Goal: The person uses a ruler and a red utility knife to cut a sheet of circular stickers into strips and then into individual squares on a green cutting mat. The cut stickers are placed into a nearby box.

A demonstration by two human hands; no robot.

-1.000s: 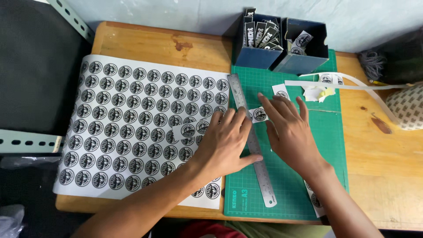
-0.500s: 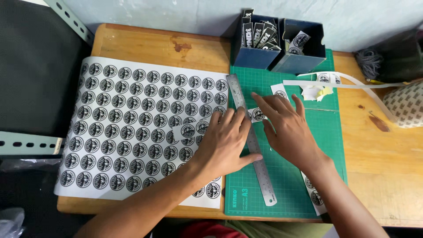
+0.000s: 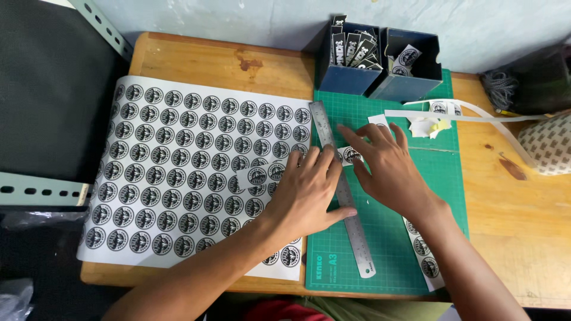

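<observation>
My left hand [image 3: 309,193] lies flat with spread fingers on a steel ruler [image 3: 357,235] and on the right edge of a large white sheet of round black-and-white stickers [image 3: 178,172]. The ruler runs diagonally down the left side of a green cutting mat [image 3: 410,249]. My right hand [image 3: 389,172] rests just right of the ruler, its fingertips on a small cut strip of stickers [image 3: 351,156] lying across the mat. Whether the fingers pinch the strip is hidden. A loose cut piece [image 3: 253,176] lies on the sheet by my left fingers.
Two dark blue boxes [image 3: 380,80] with cut stickers stand at the back of the mat. Paper scraps [image 3: 428,126], a long white offcut [image 3: 476,114] and a sticker strip [image 3: 422,249] lie at right. A patterned pouch [image 3: 550,148] sits on the wooden table [image 3: 511,238].
Both hands stay in nearly the same place; my right hand has edged slightly left along the small strip toward the ruler.
</observation>
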